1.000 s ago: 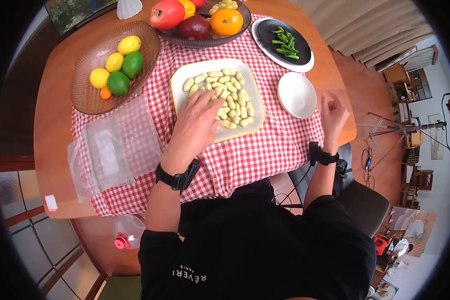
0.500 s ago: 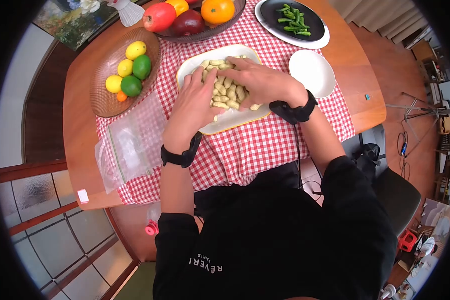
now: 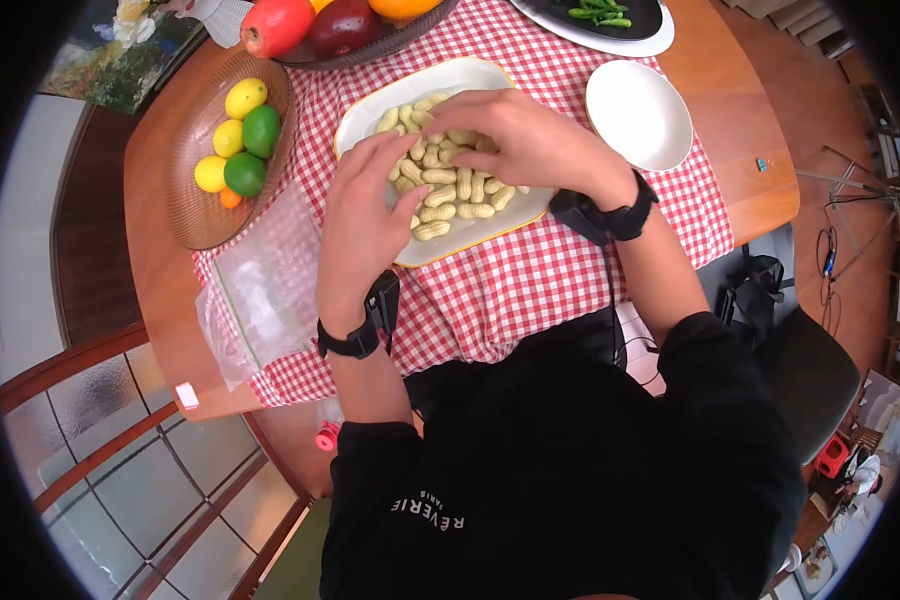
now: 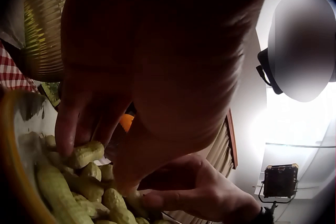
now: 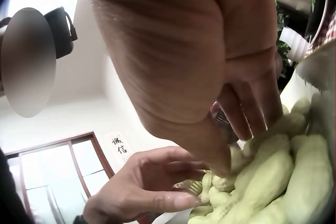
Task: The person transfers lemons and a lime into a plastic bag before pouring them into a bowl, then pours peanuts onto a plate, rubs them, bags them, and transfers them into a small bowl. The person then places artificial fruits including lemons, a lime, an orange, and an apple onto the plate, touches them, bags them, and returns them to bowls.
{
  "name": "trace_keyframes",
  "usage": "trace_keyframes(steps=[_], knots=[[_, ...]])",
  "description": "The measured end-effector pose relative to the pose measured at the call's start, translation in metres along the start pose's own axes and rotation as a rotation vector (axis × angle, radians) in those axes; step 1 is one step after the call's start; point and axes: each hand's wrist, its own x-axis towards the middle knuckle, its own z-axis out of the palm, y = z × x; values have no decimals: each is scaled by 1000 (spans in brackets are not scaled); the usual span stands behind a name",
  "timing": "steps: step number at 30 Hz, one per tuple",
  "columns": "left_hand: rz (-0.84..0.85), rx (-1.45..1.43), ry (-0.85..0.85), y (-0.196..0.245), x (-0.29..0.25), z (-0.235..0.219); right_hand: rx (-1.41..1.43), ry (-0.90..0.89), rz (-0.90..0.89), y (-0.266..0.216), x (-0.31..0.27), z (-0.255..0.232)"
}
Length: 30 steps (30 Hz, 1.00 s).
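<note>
Pale peanuts in shells [image 3: 436, 198] lie spread in a white rectangular dish [image 3: 460, 243] with a yellow rim. Over the dish's left side is the left hand [image 3: 365, 215], its fingers bent loosely and their tips at the peanuts. From the right reaches the right hand [image 3: 515, 135], palm down, fingers spread over the peanuts at the back. The left wrist view shows the left hand [image 4: 142, 77] with fingertips against a peanut [image 4: 86, 154]. In the right wrist view the right hand's fingers [image 5: 247, 113] touch the pile. Neither hand shows a peanut lifted.
A white bowl [image 3: 640, 115] is right of the dish; behind it, green peppers [image 3: 600, 12] on a black plate. At left, a ribbed bowl [image 3: 192, 205] holds lemons and green fruit, with a clear zip bag [image 3: 270, 290] in front. A fruit bowl [image 3: 395, 42] stands behind.
The right hand has come from beside the white bowl to the peanuts. Both hands are among them, and the peanuts lie differently. The head view has shifted.
</note>
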Motion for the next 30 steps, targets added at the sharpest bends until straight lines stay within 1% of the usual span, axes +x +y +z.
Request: trace_keyframes(steps=[1, 3, 4, 5, 6, 7, 8, 10, 13, 14, 15, 16, 18, 20, 21, 22, 23, 24, 25, 27, 28, 30], knots=[[1, 3, -6, 2, -3, -3, 5, 5, 3, 0, -1, -4], [20, 135, -47, 6, -9, -8, -48, 28, -5, 0, -6, -12], [20, 130, -53, 7, -10, -8, -81, 9, 30, -3, -8, -18], [7, 158, -111, 9, -12, -8, -79, 4, 36, -9, -13, -23], [-9, 186, -161, 10, -13, -7, -117, -60, 74, -17, -17, -28], [-21, 182, -157, 9, -14, -3, -153, -126, 107, -22, -19, -29], [-4, 193, -133, 8, -14, 3, -149, -137, 102, -22, -19, -23], [11, 204, -106, 7, -12, 11, -269, -96, 54, -17, -22, -4], [7, 161, -107, 7, -3, 15, -261, -113, 47, -7, -11, 11], [3, 166, -104, 6, -3, 14, -265, -73, 1, -3, -10, 13], [-1, 169, -104, 5, -2, 14, -268, -73, 8, -3, -8, 11], [2, 164, -109, 3, -2, 13, -212, -77, 15, -4, -6, 9], [-61, 56, -136, 0, -1, 9, -155, -87, 27, -3, -4, 4], [-62, 1, -112, -4, -1, 7, -46, -21, 68, 0, -2, 0], [-62, -47, -83, -5, -1, 6, -44, -28, 69, 0, -2, -2], [-69, -51, -81, -4, 0, 4, -55, 65, 42, -1, -2, -5], [-30, -5, -49, -2, 1, 2, -66, 159, 15, 0, -2, -7], [10, 42, -18, -1, 1, 1, -117, 143, 5, 6, -2, -9], [7, 39, -18, -2, 1, 4, -115, 139, 5, 11, -2, -7], [19, 127, 39, -6, 1, 13, -230, 133, 37, 18, -6, -1], [19, 124, 38, -7, 1, 16, -231, 132, 39, 18, -7, 1], [-3, 224, -10, -10, 1, 21, -120, -3, 86, 18, -6, 5]])
